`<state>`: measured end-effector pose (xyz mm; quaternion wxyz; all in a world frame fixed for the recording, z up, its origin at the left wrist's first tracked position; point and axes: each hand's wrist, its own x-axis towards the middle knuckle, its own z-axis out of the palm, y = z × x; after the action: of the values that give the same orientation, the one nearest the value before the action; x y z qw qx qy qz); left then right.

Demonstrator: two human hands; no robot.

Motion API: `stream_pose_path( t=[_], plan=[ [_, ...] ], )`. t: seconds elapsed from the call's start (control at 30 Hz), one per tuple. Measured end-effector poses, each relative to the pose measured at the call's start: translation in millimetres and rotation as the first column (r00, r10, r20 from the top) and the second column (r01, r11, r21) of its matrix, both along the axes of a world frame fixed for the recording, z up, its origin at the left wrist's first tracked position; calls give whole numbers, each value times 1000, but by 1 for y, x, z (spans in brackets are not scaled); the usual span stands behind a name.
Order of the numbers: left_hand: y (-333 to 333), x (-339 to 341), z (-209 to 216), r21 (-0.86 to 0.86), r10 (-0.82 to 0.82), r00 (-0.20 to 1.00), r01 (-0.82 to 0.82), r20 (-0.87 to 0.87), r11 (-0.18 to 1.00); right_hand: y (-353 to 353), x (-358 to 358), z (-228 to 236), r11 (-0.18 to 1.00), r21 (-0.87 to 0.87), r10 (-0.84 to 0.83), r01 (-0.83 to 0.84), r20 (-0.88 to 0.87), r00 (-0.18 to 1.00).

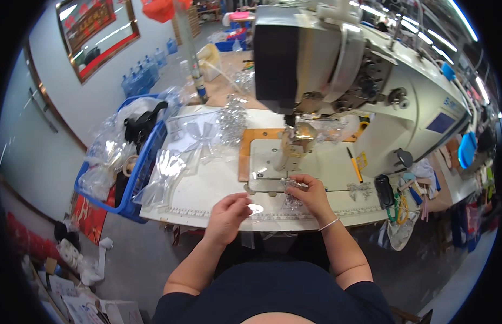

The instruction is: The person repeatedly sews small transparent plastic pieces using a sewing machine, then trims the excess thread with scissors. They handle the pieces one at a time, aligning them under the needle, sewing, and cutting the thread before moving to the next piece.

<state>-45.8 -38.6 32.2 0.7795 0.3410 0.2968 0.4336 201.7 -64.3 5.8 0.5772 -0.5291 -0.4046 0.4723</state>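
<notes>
Holding a crinkled, silvery, translucent piece [292, 202] in the nearly closed right hand [309, 195], over the white tabletop [205, 186] before a bulky white sewing machine [378, 132] with blue lettering and a yellow label [362, 161]; half-curling the left hand [228, 216] nearby, impossible to tell if gripping anything, beside a printed ruler strip [189, 213]

The right fingers [304, 181] hold a crinkled, glittery silver piece [292, 202].

Left of my left hand [228, 217], the desk [199, 195] lies bare until clear plastic bows [169, 168] and a blue basket [123, 207] obstruct. Ahead of my right hand [311, 198], the sewing machine [276, 62] blocks passage; rightward, a short gap ends at a silver bow [360, 191] and black case [384, 190].
</notes>
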Motion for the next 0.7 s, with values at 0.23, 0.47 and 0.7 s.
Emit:
stream_pose_path(
  t=[0.23,0.47,0.7],
  plan=[
    [11,42,-21,227,-31,963,94,-269,969,18,-40,-4,1000,4,29,-29,-17,999],
    [21,37,-29,303,-26,930,146,-366,942,9,-38,0,997,-50,50,-65,-266,963],
    [16,37,-19,383,100,915,63,-390,921,11,-43,5,998,-66,5,-25,-277,961]
  ],
)
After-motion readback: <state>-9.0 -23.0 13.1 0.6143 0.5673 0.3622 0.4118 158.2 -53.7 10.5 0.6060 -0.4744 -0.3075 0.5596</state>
